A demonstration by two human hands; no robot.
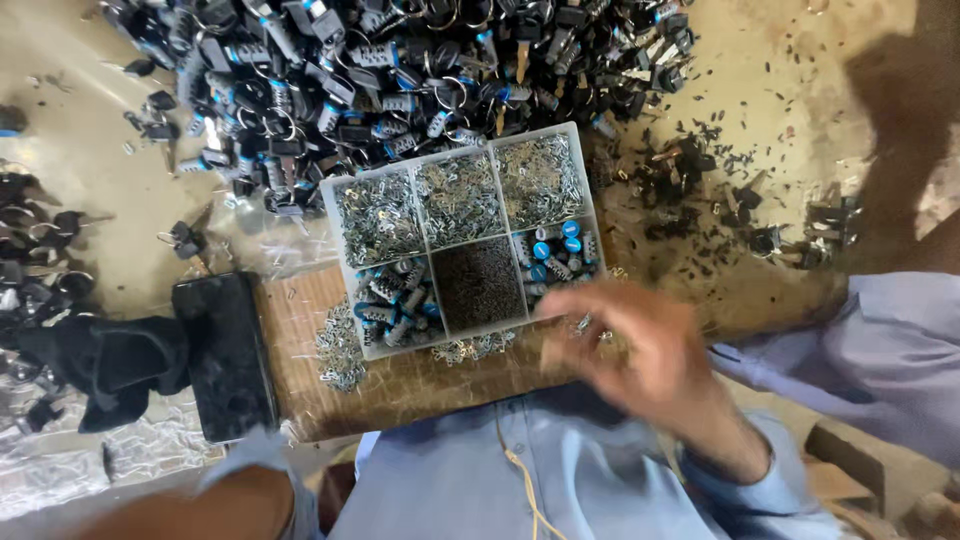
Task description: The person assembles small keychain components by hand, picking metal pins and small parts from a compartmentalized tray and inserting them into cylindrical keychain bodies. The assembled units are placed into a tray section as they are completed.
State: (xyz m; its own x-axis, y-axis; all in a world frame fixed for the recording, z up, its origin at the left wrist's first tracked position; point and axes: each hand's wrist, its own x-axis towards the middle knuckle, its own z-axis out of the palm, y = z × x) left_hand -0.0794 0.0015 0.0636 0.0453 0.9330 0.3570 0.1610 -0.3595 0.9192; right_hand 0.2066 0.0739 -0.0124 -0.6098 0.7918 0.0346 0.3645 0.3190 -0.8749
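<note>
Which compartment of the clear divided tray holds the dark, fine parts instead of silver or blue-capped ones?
The bottom middle compartment of the tray: it is filled with dark brown, fine parts, while its neighbours hold blue-capped cylinders and the top row holds shiny silver pieces.

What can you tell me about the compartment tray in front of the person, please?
The compartment tray is a pale, translucent plastic box with six cells, lying flat and slightly turned on a wooden board. Three far cells hold small silvery metal pieces; the near middle holds fine dark bits; the other two hold grey-and-blue cylinders. The blurred right hand hovers at its near right corner.
</note>
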